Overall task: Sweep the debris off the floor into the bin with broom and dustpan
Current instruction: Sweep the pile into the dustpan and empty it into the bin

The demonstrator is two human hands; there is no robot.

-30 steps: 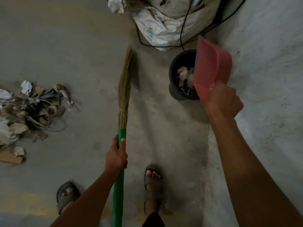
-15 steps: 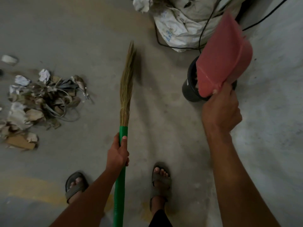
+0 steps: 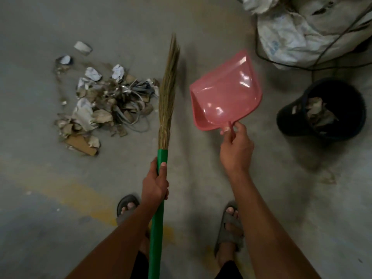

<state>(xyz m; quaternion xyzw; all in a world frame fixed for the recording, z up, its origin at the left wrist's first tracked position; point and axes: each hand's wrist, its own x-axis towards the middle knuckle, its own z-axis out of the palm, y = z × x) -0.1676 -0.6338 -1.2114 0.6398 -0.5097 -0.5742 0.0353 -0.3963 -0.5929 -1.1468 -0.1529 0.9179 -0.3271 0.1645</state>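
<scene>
Fingers of our left hand [image 3: 154, 184] gripped the broom [image 3: 161, 178]; our right hand [image 3: 236, 147] pinched the dustpan [image 3: 225, 93] handle, debris [image 3: 104, 103] beside the bristles

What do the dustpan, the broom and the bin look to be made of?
Dustpan: pink plastic, glossy, by its bright highlights, perhaps slightly translucent. Broom: dry straw-coloured grass or fibre bristles bound into a smooth green handle, likely plastic or plastic-wrapped. Bin: dark, matt, probably plastic; too dim to be sure.

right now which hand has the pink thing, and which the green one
The right hand pinches the pink dustpan by its handle; the left hand grips the broom by its green handle.
</scene>
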